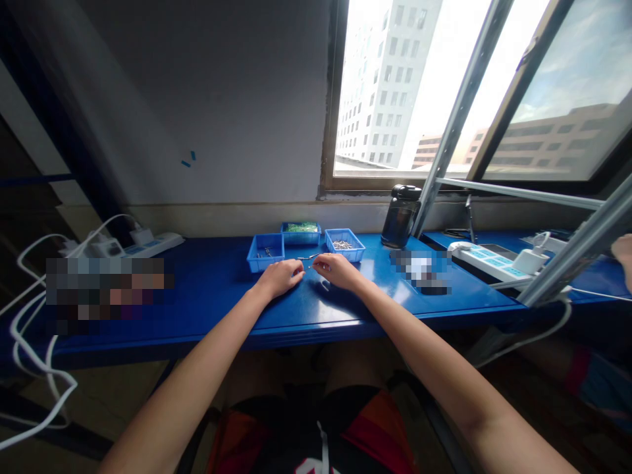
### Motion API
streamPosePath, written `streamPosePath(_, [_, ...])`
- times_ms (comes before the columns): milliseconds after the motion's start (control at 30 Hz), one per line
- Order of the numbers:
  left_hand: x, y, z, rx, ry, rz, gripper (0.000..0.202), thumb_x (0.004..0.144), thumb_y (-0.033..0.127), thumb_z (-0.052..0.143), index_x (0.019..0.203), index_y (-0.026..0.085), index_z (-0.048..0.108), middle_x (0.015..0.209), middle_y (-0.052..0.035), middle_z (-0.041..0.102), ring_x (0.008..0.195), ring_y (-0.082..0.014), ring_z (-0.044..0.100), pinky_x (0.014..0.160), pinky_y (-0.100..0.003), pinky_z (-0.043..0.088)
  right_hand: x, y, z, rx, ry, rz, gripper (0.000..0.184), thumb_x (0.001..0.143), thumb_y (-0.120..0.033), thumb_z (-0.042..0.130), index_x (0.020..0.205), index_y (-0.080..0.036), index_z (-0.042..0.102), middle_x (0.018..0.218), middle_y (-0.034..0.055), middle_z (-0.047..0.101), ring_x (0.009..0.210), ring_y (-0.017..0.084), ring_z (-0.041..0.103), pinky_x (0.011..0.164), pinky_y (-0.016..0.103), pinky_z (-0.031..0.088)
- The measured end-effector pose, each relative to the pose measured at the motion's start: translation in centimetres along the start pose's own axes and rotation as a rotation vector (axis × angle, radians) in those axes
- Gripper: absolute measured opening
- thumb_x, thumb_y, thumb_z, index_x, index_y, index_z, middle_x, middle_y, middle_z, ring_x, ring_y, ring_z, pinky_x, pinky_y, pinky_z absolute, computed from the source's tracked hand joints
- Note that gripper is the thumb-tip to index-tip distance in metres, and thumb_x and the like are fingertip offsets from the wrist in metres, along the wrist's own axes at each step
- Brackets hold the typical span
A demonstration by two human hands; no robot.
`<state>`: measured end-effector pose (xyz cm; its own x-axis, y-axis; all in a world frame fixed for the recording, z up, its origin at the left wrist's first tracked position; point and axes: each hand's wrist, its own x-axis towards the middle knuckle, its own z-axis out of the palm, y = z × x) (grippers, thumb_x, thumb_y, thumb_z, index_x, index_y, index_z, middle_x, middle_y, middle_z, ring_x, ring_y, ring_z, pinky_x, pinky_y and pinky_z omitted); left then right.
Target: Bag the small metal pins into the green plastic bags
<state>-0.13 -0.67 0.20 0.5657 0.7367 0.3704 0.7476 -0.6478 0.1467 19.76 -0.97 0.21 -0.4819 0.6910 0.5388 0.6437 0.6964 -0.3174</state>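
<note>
Both of my hands rest on the blue table [207, 289] just in front of three small blue trays. My left hand [281, 276] has its fingers curled and pinched near a thin metal piece [310, 257] lying between the hands. My right hand [336, 268] is also pinched, fingertips toward that same piece. What each pinch holds is too small to make out. The left tray [265, 252] holds a few small metal parts. The back tray [301, 232] holds green items. The right tray [344, 244] holds several small metal parts.
A dark jar [399, 216] stands right of the trays. White power strips [148, 243] with cables lie at the left and another power strip [486, 258] at the right. Metal frame bars [573, 257] slant across the right. Another person's hand [623, 253] shows at the far right edge.
</note>
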Motion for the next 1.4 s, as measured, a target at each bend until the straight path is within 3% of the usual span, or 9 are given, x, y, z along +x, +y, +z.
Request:
streamPosePath(367, [0.0,0.0,-0.2,0.060,-0.005,-0.084,0.026,0.085,0.036,0.041,0.089,0.021,0.062,0.082,-0.0043,0.067,0.075,-0.0206,0.062,0.062,-0.026,0.043,-0.1,0.7,-0.3,-0.033,-0.068,0.103,0.017,0.080,-0.021,0.052,0.078,-0.013,0.067,0.070,0.0042,0.063,0.061,0.010,0.051,0.059,0.019,0.035])
streamPosePath(733, [-0.1,0.3,-0.5,0.021,0.019,-0.118,0.029,0.085,0.037,0.040,0.095,0.021,0.062,0.091,-0.0054,0.067,0.082,-0.0206,0.061,0.068,-0.027,0.044,-0.1,0.3,-0.4,0.023,-0.061,0.033,0.018,0.082,-0.022,0.052,0.082,-0.012,0.067,0.073,0.0053,0.065,0.065,0.011,0.055,0.062,0.019,0.038])
streamPosePath(967, [-0.1,0.1,-0.4,-0.036,-0.034,-0.050,0.024,0.082,0.035,0.044,0.086,0.021,0.063,0.081,-0.0039,0.066,0.075,-0.0203,0.061,0.064,-0.027,0.043,-0.1,0.2,-0.5,0.047,-0.033,0.036,0.019,0.082,-0.021,0.051,0.083,-0.013,0.068,0.077,0.0057,0.066,0.068,0.011,0.056,0.065,0.020,0.040])
streamPosePath(1300, [-0.1,0.5,-0.2,-0.090,0.121,0.029,0.024,0.084,0.035,0.044,0.095,0.021,0.059,0.076,-0.0005,0.064,0.064,-0.0136,0.058,0.060,-0.022,0.041,-0.1,-0.3,0.2,0.013,-0.155,0.030,0.013,0.078,-0.019,0.057,0.082,-0.015,0.069,0.070,0.0033,0.061,0.063,0.010,0.052,0.062,0.021,0.039])
streamPosePath(1400, [0.0,0.6,0.0,-0.144,0.115,0.028,0.025,0.082,0.037,0.046,0.097,0.022,0.060,0.073,0.0003,0.063,0.062,-0.0127,0.057,0.059,-0.022,0.041,-0.1,-0.5,0.2,0.031,-0.155,0.024,0.014,0.080,-0.020,0.055,0.078,-0.014,0.068,0.066,0.0017,0.059,0.060,0.009,0.050,0.060,0.020,0.037])
